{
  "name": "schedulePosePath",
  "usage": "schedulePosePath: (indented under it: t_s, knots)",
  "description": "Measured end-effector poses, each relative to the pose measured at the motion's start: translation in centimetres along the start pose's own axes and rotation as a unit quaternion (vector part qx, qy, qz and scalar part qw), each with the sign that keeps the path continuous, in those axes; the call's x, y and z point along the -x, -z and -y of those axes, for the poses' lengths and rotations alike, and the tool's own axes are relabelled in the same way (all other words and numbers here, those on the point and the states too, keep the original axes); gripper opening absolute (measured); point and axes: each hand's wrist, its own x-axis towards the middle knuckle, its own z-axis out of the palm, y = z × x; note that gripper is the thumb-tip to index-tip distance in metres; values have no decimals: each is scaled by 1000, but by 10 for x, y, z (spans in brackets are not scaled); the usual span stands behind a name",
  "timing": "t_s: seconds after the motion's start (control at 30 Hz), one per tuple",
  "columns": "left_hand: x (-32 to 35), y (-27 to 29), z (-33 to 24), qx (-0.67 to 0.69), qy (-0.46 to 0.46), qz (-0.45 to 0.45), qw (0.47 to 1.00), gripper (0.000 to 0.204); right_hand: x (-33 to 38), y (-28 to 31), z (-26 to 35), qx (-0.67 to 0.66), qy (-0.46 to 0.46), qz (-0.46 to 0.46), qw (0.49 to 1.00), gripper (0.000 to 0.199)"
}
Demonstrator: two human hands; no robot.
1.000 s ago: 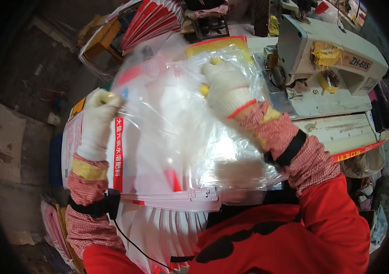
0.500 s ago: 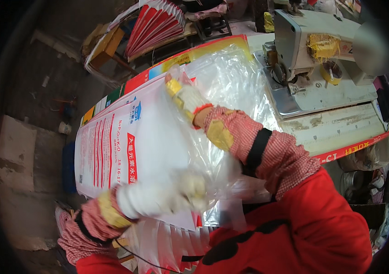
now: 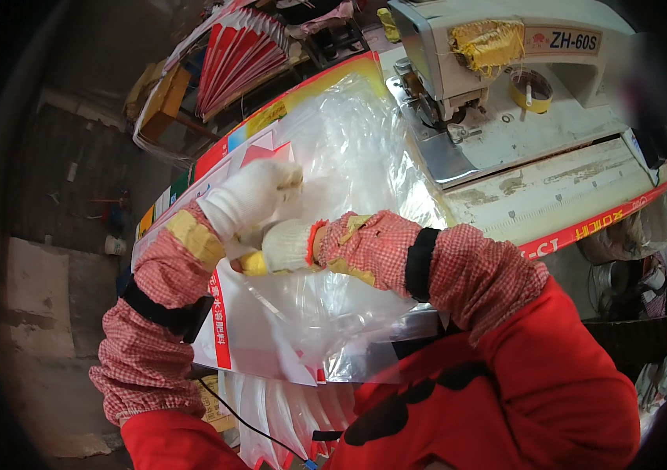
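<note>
My left hand [image 3: 251, 196], in a white glove, is over the upper part of a white printed bag [image 3: 228, 329]; its fingers look curled, and whatever they hold is hidden. Just below and to its right, my right hand [image 3: 285, 246] wears a white glove with yellow-covered fingers. These are pinched on a clear plastic liner [image 3: 357, 149], whose loose film hangs below the hand. The liner spreads wrinkled and shiny over the stack of flat bags. Both forearms wear red checked sleeves with black bands.
A sewing machine [image 3: 498, 70] stands at the right, with a roll of yellow tape [image 3: 532, 90] on its bed. Folded red and white bags [image 3: 243, 59] lie at the far left. More white bags [image 3: 286, 415] hang below the table near me, by a black cable [image 3: 247, 423].
My left hand has moved up and away from me across the printed bag. My right hand has come down and left, beside it. The view has shifted, and the liner's near film has moved.
</note>
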Motion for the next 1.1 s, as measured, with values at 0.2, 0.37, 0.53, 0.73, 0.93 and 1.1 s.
schedulePosePath:
  t_s: [0.2, 0.37, 0.53, 0.73, 0.93, 1.1]
  knots:
    - [0, 25, 28, -370, -32, -246, 895, 21, -5, -7, -31, -39, 5, 36, 999, 59]
    - [-19, 66, 4, -557, 70, -162, 812, 22, -11, -35, -18, 142, 36, 14, 989, 33]
    - [-24, 113, -70, -697, 54, -290, 654, 15, 48, -92, 44, 206, 122, 29, 971, 23]
    - [-43, 122, -129, -640, 9, -406, 653, 20, 150, -60, 31, 142, 398, 93, 902, 19]
    - [-55, 77, -153, -575, 9, -267, 773, 29, 247, -34, 3, -62, -170, -149, 972, 19]
    - [-55, 60, -167, -633, -19, -243, 735, 24, 276, 4, 19, 132, -149, -498, 844, 47]
